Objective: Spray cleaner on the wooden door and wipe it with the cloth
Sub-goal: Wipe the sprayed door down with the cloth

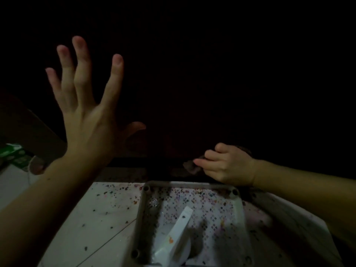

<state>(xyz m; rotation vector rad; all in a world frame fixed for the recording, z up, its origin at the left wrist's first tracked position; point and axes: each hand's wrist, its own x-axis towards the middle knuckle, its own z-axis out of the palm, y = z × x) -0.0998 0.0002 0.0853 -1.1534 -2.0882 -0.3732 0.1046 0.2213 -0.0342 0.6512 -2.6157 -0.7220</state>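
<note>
The scene is very dark. The wooden door fills the upper view as a nearly black surface. My left hand is raised with fingers spread, flat toward the door at the left, holding nothing. My right hand is low at the door's bottom edge, closed on a dark crumpled cloth that pokes out past the fingertips. A white spray bottle stands below, its nozzle pointing up toward the door.
A grey stool with a speckled top stands upside-looking on the pale tiled floor, under the bottle. A green and white box lies at the far left beside a dark board.
</note>
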